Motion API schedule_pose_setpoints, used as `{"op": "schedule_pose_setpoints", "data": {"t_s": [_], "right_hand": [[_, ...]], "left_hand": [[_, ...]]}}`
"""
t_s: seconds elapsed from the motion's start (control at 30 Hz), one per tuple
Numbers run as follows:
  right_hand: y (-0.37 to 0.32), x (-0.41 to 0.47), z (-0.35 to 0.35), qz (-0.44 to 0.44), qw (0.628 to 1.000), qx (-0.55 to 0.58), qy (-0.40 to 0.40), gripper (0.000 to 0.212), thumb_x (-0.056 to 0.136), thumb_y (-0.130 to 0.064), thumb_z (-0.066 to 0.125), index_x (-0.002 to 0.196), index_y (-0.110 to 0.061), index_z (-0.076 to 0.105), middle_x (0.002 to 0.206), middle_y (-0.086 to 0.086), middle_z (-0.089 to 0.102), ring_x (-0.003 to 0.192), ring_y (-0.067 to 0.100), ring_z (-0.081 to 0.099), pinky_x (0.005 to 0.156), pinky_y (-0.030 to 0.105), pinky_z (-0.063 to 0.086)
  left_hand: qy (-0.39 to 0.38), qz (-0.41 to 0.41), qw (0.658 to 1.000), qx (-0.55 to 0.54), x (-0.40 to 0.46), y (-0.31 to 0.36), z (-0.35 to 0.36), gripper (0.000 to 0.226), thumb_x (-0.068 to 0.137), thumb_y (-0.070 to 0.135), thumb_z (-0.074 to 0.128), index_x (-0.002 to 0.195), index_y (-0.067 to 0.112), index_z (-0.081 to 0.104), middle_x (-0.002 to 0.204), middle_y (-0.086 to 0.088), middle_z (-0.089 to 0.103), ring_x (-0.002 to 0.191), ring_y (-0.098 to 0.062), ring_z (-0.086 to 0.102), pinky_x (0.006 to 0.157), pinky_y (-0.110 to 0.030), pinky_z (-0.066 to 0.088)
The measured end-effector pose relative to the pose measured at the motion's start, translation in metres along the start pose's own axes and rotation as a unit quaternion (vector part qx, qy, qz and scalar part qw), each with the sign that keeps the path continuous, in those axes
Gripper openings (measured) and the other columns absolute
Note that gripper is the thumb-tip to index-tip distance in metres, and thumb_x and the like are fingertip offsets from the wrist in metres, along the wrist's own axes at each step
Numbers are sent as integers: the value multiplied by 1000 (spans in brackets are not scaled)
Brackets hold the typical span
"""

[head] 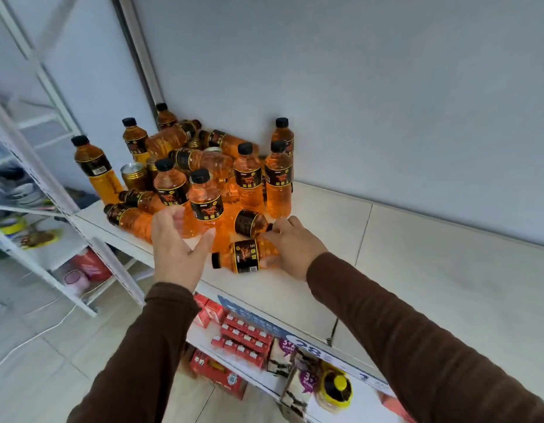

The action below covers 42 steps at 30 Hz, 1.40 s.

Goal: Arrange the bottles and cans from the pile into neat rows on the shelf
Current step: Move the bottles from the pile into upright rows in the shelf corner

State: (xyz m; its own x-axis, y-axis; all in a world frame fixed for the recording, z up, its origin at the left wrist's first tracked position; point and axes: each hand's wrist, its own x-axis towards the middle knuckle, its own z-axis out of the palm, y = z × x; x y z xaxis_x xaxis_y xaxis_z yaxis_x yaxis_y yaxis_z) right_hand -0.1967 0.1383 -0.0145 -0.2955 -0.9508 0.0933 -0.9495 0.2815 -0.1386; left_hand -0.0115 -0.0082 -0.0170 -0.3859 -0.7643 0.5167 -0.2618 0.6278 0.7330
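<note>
Head camera is looking down at my two hands and a big messy pile of orange bottles (185, 166) on the white shelf (417, 254). Some bottles are standing up and some are lying on their sides, all bunched up at the left end near the wall. A few gold cans (134, 175) are hiding in the pile too. The right part of the shelf is where my rows are going, I think.

My right hand (290, 248) is gripping a bottle lying on its side (249, 254) close to the front edge. My fingers (272, 261) are curling round its fat end. Another lying bottle (250, 222) is just behind it, touching my fingertips.

My left hand (177, 248) is opening wide, fingers spread, holding nothing. It is reaching for a standing bottle (205, 206) right in front of it.

What could be going wrong? The bottles are packed so tight. If I am pulling one out fast, I may be bumping the ones beside it, and they may be falling like dominoes. The lying ones are round, so they may be rolling off the front edge and dropping onto the floor. The bottle in my right hand is near that edge already. My left hand may be knocking the standing bottle over before it is closing on it. The bottles look smooth, so one may be slipping out of my fingers too.
</note>
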Motion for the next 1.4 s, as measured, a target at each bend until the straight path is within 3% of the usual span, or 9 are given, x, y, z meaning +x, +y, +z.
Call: {"op": "schedule_pose_setpoints", "data": {"t_s": [0.17,0.27,0.5,0.67,0.73,0.87,1.07,1.2,1.4], "right_hand": [[-6,5,-2,-5,997,49,-61,60,83,-47,70,128,-20,41,123,9,56,107,28,54,84,35,42],[-5,5,-2,12,993,80,-89,62,81,-51,70,126,-24,38,116,8,60,100,29,59,85,37,47],[-24,17,-4,-29,990,48,-126,75,82,-51,69,143,-26,34,136,7,56,117,30,55,96,42,45],[-31,22,3,-33,994,-2,-106,77,77,-53,73,141,-29,38,127,6,59,113,30,56,92,41,42],[-30,18,1,-33,994,26,-103,75,76,-52,74,139,-33,38,127,4,59,113,28,55,92,39,43],[-16,2,-15,1,986,149,-75,72,75,-48,77,135,-32,40,132,1,57,115,24,54,98,41,46],[24,-50,-56,65,904,420,43,64,76,-37,81,128,-29,44,119,-7,62,109,11,60,97,31,50],[44,-87,-71,115,858,484,129,59,74,-36,81,123,-23,50,111,-6,64,102,5,63,80,19,52],[71,-152,-86,169,790,530,259,56,83,-16,78,130,-27,50,112,-1,68,102,10,67,77,18,53]], "left_hand": [[-93,-99,990,-38,19,-11,8,86,79,36,81,146,28,28,146,0,42,130,-16,43,109,-40,37],[-123,-112,983,-85,31,-15,16,78,80,32,81,143,23,38,136,6,52,123,-10,48,106,-35,38],[-186,-98,971,-117,44,-30,24,67,80,30,81,138,28,48,123,17,60,108,15,52,91,-17,39],[-210,-103,965,-118,46,-43,24,70,76,36,83,136,32,49,125,15,63,115,2,56,99,-29,43],[-213,-101,965,-116,46,-44,25,71,76,35,84,137,29,48,126,10,64,118,-7,58,103,-38,45],[-197,-89,967,-136,44,-40,26,66,73,32,84,132,26,54,121,11,67,111,-5,62,104,-45,47],[-233,-73,948,-201,38,-2,40,69,67,42,83,130,29,57,119,11,69,110,-6,64,100,-38,48],[-281,-34,935,-215,26,39,61,67,62,54,81,123,40,57,115,22,68,107,2,62,91,-26,47],[-367,-8,890,-271,-1,92,109,64,65,46,87,122,38,59,115,13,71,109,-9,65,95,-38,49]]}}
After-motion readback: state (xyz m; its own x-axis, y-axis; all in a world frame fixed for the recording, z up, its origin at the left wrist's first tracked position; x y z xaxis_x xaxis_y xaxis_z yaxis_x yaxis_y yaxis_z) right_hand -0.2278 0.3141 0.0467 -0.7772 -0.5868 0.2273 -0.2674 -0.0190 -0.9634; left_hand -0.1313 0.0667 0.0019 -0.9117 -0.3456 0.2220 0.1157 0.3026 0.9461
